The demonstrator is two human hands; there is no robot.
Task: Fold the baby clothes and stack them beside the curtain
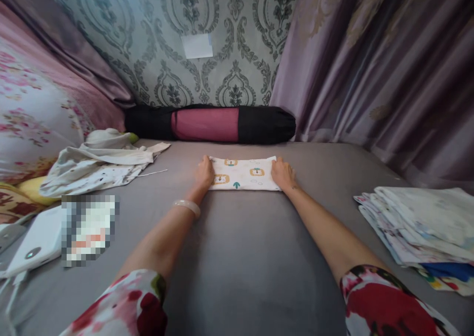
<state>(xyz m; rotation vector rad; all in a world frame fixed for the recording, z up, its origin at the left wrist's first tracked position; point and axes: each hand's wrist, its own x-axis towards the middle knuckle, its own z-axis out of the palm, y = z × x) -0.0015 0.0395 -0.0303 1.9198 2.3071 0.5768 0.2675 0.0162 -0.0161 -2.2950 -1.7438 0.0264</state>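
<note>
A white cloth (244,174) with yellow lion-like prints and a small green motif lies folded into a wide rectangle on the grey sheet. My left hand (205,174) grips its left end, the fingers closed on the edge. At the opposite end, my right hand (283,174) is closed on the right edge, near the upper corner. Between the two hands the cloth looks flat and fairly taut. Parts of the fingers are hidden behind or under the fabric.
Folded cloths (425,222) are stacked at the right. On the left are a crumpled pale garment (96,165), a white power bank (39,239) with cables and a blurred-out item (91,230). A black and maroon roll bag (207,124) lies against the wall, between curtains (370,69).
</note>
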